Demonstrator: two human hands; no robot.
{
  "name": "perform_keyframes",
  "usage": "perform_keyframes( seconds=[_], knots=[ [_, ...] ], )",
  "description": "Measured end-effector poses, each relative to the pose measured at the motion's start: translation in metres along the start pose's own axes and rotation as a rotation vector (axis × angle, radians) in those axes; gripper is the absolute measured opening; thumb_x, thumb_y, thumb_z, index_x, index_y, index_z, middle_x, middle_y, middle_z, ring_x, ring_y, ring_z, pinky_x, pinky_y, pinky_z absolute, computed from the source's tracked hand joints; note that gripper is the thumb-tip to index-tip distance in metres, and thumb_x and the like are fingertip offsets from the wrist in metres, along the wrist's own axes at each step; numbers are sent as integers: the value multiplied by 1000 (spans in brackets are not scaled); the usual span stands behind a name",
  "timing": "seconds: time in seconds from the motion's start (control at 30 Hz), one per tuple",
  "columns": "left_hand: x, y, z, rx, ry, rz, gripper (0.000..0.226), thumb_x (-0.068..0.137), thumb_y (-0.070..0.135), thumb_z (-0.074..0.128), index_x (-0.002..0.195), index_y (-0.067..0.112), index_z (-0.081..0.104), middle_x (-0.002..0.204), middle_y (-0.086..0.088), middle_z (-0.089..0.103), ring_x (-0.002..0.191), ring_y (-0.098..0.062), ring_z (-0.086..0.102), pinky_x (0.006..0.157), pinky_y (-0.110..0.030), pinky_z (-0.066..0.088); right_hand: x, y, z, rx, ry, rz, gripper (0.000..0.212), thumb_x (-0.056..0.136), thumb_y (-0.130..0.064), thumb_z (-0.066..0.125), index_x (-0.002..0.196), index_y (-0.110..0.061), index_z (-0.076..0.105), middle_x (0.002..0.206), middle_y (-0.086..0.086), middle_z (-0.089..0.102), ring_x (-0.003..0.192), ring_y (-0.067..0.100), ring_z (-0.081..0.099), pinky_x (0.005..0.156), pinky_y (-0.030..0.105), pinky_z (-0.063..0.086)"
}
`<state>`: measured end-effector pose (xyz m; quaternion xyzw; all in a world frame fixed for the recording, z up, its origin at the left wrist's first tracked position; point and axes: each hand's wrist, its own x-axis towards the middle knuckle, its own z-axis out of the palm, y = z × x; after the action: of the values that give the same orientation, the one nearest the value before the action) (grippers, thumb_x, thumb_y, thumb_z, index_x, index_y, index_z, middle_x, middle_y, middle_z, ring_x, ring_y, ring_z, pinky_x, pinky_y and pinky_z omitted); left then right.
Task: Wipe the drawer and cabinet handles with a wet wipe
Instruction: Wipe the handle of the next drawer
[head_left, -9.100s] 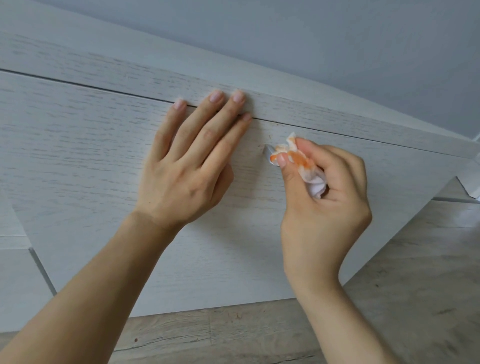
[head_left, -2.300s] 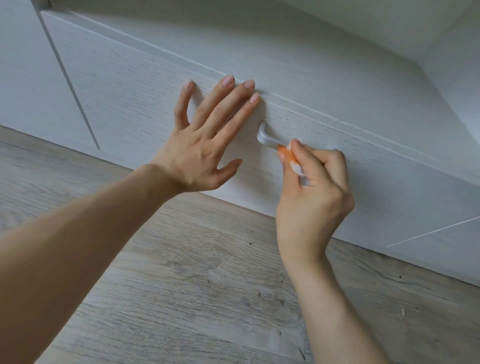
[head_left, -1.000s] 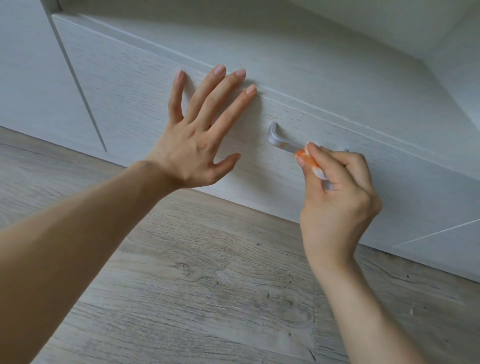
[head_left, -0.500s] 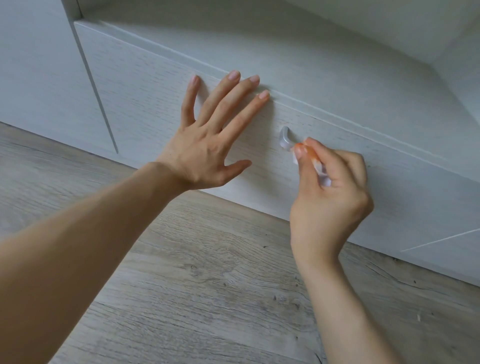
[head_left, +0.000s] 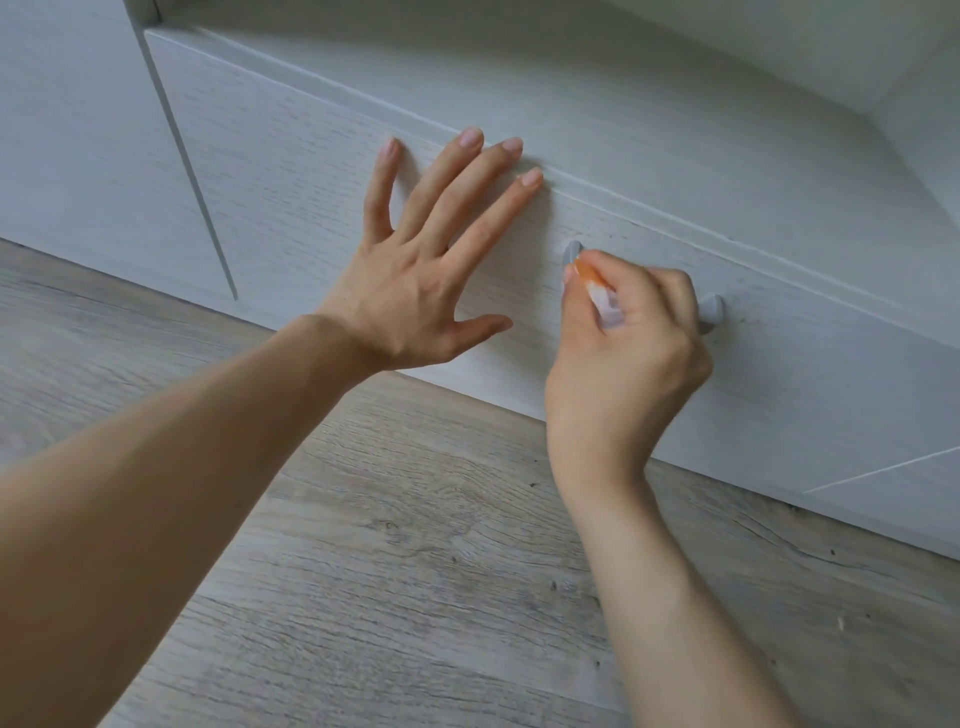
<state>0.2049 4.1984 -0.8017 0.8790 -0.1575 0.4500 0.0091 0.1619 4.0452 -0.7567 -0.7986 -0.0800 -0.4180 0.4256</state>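
A low white wood-grain drawer front (head_left: 311, 171) carries a grey metal handle (head_left: 710, 310); only the handle's two ends show, the middle is hidden by my fingers. My right hand (head_left: 628, 358) is closed around a crumpled white wet wipe (head_left: 597, 288) with an orange stain and presses it onto the handle's left end. My left hand (head_left: 415, 265) lies flat on the drawer front just left of the handle, fingers spread, holding nothing.
A closed white cabinet door (head_left: 78, 140) adjoins the drawer on the left across a narrow vertical gap. Grey wood-look floor (head_left: 415, 571) runs under the cabinet toward me. Another panel seam (head_left: 883, 470) shows at the lower right.
My right hand has slid the wipe leftward along the handle to its left end, so the handle's right end now shows. The view shifted slightly; my left hand stays flat on the drawer.
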Motion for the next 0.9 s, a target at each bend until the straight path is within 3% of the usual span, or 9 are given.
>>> perform_keyframes(
  seconds=[0.03,0.1,0.13,0.2,0.3,0.47,0.57,0.77,0.9],
  knots=[
    [0,1,0,-2,1,-5,86,86,67,43,149,10,23,152,-15,25,143,-32,17,113,-52,-3,1,-2,0,69,22,70,5,78,-3,71,82,-4,73,78,12,66,70,7,58,77,-4,35],
    [0,1,1,-14,3,-2,85,88,66,41,149,11,23,152,-15,25,143,-31,17,113,-52,-3,0,-5,-7,248,49,267,6,82,-7,68,85,-10,72,83,9,68,74,8,64,76,21,54],
    [0,1,1,-14,4,-2,84,88,66,41,149,11,23,153,-14,25,143,-31,17,113,-51,-4,-3,-5,-12,310,36,353,7,83,-8,66,86,-13,71,85,8,69,75,11,67,75,34,57],
    [0,-1,1,1,4,-2,84,88,66,42,149,12,22,153,-13,24,143,-30,16,113,-51,-4,-11,-7,-18,332,-37,466,8,84,-9,66,84,-17,70,82,4,71,73,10,68,74,42,57],
    [-1,0,0,10,5,-9,84,87,64,45,150,12,22,153,-13,24,144,-29,16,113,-51,-2,-17,-12,-14,350,-99,573,15,80,-10,72,82,-22,62,76,-3,72,74,10,70,76,42,56],
    [0,0,-4,2,-27,-6,84,87,63,46,150,13,21,154,-12,23,144,-28,14,114,-49,-5,-9,-13,-5,401,-14,692,40,76,-12,76,82,-27,39,74,-4,71,75,14,71,77,38,57],
    [-1,-1,-6,10,-41,-5,84,87,63,46,150,13,22,154,-13,24,144,-27,15,113,-49,-4,-5,-10,-5,431,28,700,42,75,-9,76,81,-26,37,68,-8,69,71,14,72,72,33,58],
    [0,0,-13,6,-79,-5,86,85,61,51,150,13,20,153,-13,22,143,-29,15,112,-51,0,1,7,-18,471,155,663,43,76,0,74,81,-22,37,73,2,68,66,15,71,62,22,56],
    [1,2,-20,-4,-151,-8,89,82,59,53,150,14,16,155,-13,20,144,-28,12,112,-50,-3,8,26,-38,396,219,658,41,76,-2,74,83,-24,39,79,4,67,64,10,70,64,24,56]
  ],
)
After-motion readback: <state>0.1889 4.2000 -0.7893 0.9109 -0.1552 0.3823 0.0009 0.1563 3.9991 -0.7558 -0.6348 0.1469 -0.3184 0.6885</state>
